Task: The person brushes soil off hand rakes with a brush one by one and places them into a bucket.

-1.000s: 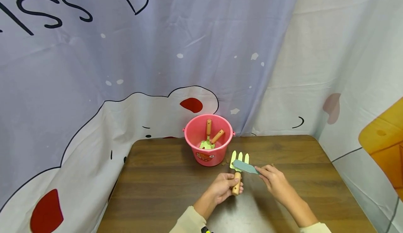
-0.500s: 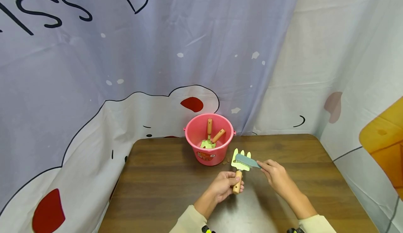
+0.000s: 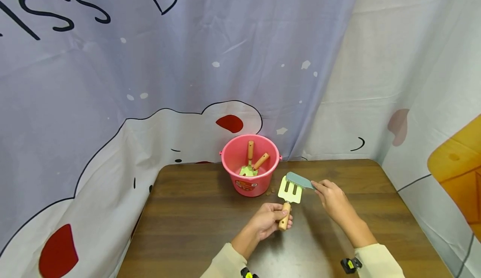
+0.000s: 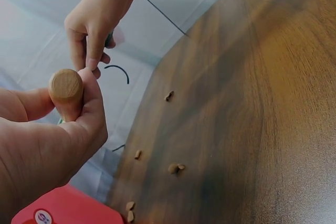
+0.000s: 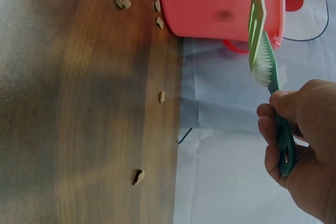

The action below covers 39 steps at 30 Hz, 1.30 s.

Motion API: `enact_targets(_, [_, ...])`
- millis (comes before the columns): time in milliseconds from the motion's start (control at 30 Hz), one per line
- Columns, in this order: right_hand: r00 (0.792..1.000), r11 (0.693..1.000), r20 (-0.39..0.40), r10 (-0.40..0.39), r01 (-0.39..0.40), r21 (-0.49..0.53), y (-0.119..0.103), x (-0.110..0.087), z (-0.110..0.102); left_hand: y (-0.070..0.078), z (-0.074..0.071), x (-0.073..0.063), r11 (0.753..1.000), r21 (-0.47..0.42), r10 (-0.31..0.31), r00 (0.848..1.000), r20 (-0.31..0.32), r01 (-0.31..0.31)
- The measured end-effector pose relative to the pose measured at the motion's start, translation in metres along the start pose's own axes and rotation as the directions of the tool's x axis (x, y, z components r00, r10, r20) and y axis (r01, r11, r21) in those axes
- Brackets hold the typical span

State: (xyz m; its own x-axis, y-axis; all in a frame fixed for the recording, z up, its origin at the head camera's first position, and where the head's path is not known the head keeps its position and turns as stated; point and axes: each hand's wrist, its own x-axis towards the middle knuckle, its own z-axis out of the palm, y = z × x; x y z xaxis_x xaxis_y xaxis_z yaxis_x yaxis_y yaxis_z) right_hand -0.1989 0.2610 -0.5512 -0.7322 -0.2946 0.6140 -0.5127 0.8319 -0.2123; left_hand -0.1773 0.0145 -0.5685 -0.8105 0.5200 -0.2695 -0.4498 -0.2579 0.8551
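Observation:
My left hand (image 3: 263,223) grips the round wooden handle (image 4: 66,87) of a small light-green garden fork (image 3: 288,195), its tines pointing away from me. In my right hand (image 3: 333,203) is a green brush (image 3: 299,180), pinched by its handle between thumb and fingers. The brush head lies across the tips of the tines in the head view. White bristles (image 5: 264,69) meet the fork's edge in the right wrist view. Both tools are held up over the table, just right of the pink bucket.
The pink bucket (image 3: 246,186) stands at the table's back edge, holding two wooden-handled tools (image 3: 250,150). Small brown crumbs (image 4: 176,168) lie scattered on the wooden table (image 3: 188,223) near it. A printed curtain (image 3: 188,61) hangs right behind the table.
The brush has moved from the base of the tines out to their tips, away from me. The fork has turned slightly and shifted a little to the right; my left hand has barely moved.

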Motion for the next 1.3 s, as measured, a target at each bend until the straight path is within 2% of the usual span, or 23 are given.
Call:
enact_targets(267, [1.000,1.000,0.002,0.022,-0.022,0.006,0.003,0.003,-0.003,0.001,0.002,-0.001,1.000,0.000,-0.004,1.000,0.003,0.004])
enact_targets(467, [1.000,0.997,-0.018,0.025,-0.024,0.069,-0.003,-0.003,-0.010,0.002,0.003,0.001,1.000,-0.008,0.005,1.000,0.002,-0.005])
enact_targets(733, [0.997,0.982,0.013,-0.080,0.077,0.170,-0.021,-0.016,-0.013,0.003,0.004,0.002,1.000,-0.014,0.017,1.000,-0.003,-0.017])
enact_targets(1000, [0.996,0.991,0.009,-0.094,0.092,0.101,-0.023,-0.016,-0.010,0.001,0.006,0.001,1.000,0.019,0.013,1.000,-0.011,-0.013])
enact_targets(1300, [0.998,0.997,-0.032,-0.050,0.052,0.058,-0.010,-0.010,-0.003,0.000,0.007,-0.002,0.999,0.044,0.013,1.000,-0.009,-0.012])
